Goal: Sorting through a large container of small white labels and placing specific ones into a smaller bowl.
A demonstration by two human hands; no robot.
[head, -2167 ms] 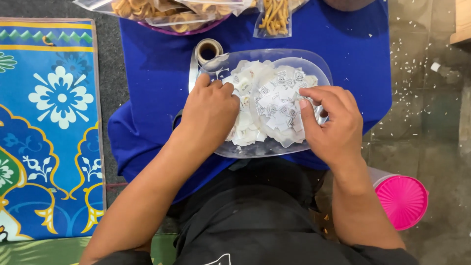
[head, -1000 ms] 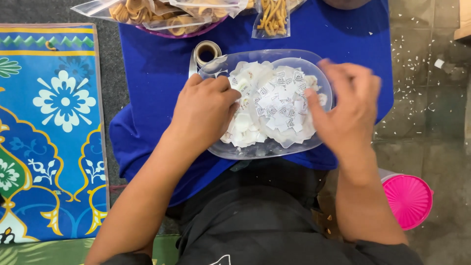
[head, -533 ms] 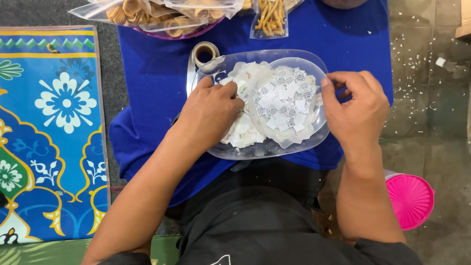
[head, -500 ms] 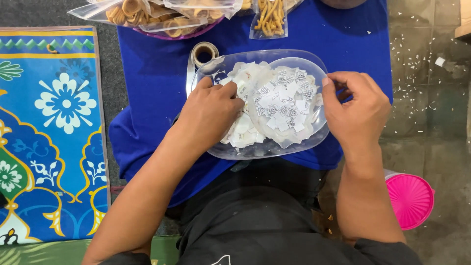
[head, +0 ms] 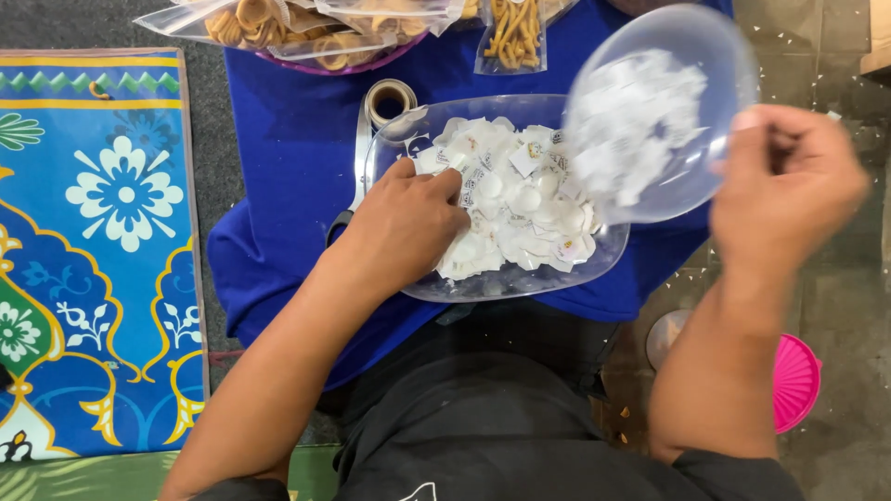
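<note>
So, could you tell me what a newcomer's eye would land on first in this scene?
Probably the clear plastic lid, blurred and speckled with white paper bits, held up at the upper right by the right hand. Next, the clear tray heaped with small paper slips on the blue cloth, with the left hand resting among them. The bright patterned mat fills the left side.

I see a clear tray (head: 594,274) on the blue cloth, full of small white paper labels (head: 520,204) with tiny dark marks. More white labels (head: 636,125) sit in a clear round lid (head: 715,56) lifted up on the right. At the top lie clear bags of round tan snacks (head: 278,23) and one small clear bag of yellow sticks (head: 512,32).
</note>
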